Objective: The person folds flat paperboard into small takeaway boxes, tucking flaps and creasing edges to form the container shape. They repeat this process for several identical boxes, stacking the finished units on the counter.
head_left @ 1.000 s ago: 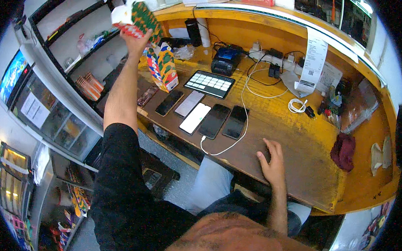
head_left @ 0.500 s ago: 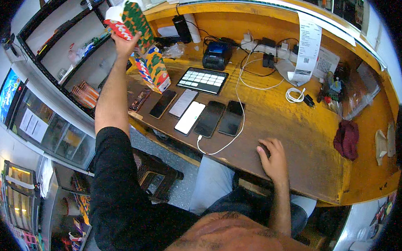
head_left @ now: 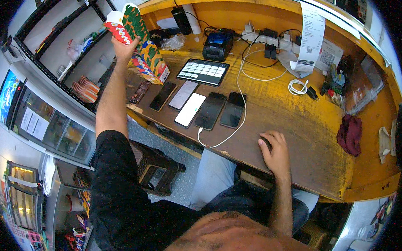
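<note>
- A stack of patterned packets (head_left: 127,22), red, green and white, was held up at the far left in the left hand (head_left: 125,48), fingers pinched about its lower end.
- Its long axis was seen running up and away, the top pointed toward the shelves (head_left: 56,43).
- The right hand (head_left: 276,151) was laid flat on the near desk (head_left: 299,125), fingers loosely spread.
- A row of phones (head_left: 197,107), a tablet (head_left: 203,71) and a white cable (head_left: 237,122) were seen on the worn yellow wood.
- A dark stool (head_left: 156,166) was set below on grey floor.
</note>
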Demonstrator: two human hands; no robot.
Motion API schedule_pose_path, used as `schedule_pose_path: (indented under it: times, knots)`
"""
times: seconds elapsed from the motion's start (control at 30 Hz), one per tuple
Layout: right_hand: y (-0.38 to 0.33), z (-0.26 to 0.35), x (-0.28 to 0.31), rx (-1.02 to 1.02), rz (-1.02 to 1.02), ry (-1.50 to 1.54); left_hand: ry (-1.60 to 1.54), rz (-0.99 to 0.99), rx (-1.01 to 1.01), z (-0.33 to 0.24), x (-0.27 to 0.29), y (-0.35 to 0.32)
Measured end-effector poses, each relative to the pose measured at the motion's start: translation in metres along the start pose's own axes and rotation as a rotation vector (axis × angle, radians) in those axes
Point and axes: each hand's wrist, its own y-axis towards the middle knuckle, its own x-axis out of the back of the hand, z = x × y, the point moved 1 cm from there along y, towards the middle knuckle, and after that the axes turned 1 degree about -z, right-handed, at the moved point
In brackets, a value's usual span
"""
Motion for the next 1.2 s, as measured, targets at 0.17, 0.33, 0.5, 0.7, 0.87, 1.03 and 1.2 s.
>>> schedule_pose_path:
  times: [0.17,0.33,0.5,0.7,0.87,1.03,1.2]
  knots:
    - [0.001,0.0,-0.002,0.005,0.008,0.008,0.052,-0.073,-0.055,-0.008,-0.006,-0.01]
    - [0.001,-0.004,-0.002,-0.003,0.011,0.005,0.157,-0.115,-0.18,-0.027,-0.009,-0.02]
    - [0.001,-0.005,-0.004,0.0,0.018,0.016,-0.153,0.088,0.181,-0.015,-0.021,-0.005]
    - [0.001,-0.006,-0.005,0.007,0.001,0.035,0.027,0.056,0.283,0.02,-0.044,-0.006]
    - [0.002,-0.007,-0.005,0.004,0.002,0.032,0.137,0.064,0.306,0.041,-0.05,-0.009]
    - [0.001,-0.005,-0.004,0.01,0.001,0.011,-0.024,0.131,0.275,0.038,-0.046,-0.014]
    - [0.001,-0.005,-0.005,0.023,0.021,0.013,-0.063,0.11,0.279,0.047,-0.034,-0.014]
